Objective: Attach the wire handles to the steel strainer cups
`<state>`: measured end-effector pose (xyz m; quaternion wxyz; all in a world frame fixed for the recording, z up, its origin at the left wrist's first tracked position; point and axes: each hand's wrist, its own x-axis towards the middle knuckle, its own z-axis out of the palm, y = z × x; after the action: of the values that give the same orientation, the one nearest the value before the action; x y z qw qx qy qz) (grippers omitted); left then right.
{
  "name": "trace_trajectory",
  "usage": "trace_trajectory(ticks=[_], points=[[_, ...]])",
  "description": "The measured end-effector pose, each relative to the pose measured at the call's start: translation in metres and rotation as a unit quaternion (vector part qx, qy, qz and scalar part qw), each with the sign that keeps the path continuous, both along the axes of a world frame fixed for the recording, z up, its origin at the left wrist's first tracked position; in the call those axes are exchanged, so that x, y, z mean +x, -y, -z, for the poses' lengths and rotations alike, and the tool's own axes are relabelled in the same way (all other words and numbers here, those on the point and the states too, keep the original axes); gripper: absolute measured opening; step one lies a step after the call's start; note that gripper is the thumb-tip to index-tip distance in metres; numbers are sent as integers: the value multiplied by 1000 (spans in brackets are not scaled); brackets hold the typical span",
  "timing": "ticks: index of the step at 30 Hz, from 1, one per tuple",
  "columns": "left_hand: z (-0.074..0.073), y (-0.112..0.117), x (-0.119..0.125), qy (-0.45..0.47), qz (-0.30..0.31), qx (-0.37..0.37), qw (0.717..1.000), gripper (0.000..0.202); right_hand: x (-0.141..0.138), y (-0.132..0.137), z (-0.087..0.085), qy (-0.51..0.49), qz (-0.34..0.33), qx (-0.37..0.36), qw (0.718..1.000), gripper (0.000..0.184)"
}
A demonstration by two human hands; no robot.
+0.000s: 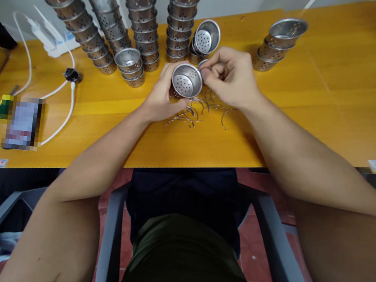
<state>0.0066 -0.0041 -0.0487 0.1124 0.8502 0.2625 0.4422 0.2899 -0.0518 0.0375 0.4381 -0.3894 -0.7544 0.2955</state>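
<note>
My left hand is wrapped round a small perforated metal cup, its open mouth turned toward me. My right hand pinches a thin curved wire handle at the cup's upper right rim, fingers closed. Both hands hover just above the yellow wooden table. Under them lies a loose pile of several curved wire handles.
Several tall stacks of the same perforated cups stand along the table's back edge, with a short stack at the right and one cup lying on its side. A white power strip and cable run at the left. A blurred packet lies near the front left edge.
</note>
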Motion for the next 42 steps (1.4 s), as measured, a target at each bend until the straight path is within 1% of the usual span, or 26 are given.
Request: trace_trajectory(ticks=[3, 7, 9, 11, 13, 16, 19, 22, 27, 32, 38, 40, 42], points=[[0, -2, -2, 12, 9, 1, 1000, 99, 0, 1, -1, 8, 5, -5, 1000, 47], [0, -5, -6, 23, 41, -10, 999, 109, -4, 6, -3, 4, -6, -5, 1000, 48], [0, -4, -7, 29, 48, -14, 998, 111, -5, 8, -5, 10, -6, -31, 999, 51], [-1, -4, -7, 23, 42, -19, 999, 112, -6, 10, -6, 16, -7, -66, 998, 53], [-1, -3, -6, 9, 26, -26, 999, 114, -7, 12, -7, 14, -13, -77, 997, 52], [-2, -2, -6, 3, 15, -29, 999, 116, -8, 12, -6, 1, -22, -34, 999, 46], [-2, -2, -5, 13, 33, -17, 999, 117, -9, 8, 0, -12, -31, 16, 999, 43], [-3, -2, -5, 6, 37, -15, 999, 118, -9, 1, 7, -35, -41, 38, 998, 42], [-2, 0, -3, 1, 33, -33, 999, 113, -9, -4, 10, -45, -41, 19, 998, 39], [-1, 0, -4, 2, 46, -41, 998, 112, -7, -4, 9, -51, -43, -15, 998, 43], [-1, 3, -4, -10, 55, -29, 998, 108, -13, -6, 14, -53, -17, 22, 998, 32], [1, 6, 0, -14, 53, -35, 998, 113, -18, -5, 16, -57, 1, 29, 998, 32], [4, 8, 4, -10, 53, -39, 998, 119, -24, -2, 16, -51, 24, 27, 998, 36]])
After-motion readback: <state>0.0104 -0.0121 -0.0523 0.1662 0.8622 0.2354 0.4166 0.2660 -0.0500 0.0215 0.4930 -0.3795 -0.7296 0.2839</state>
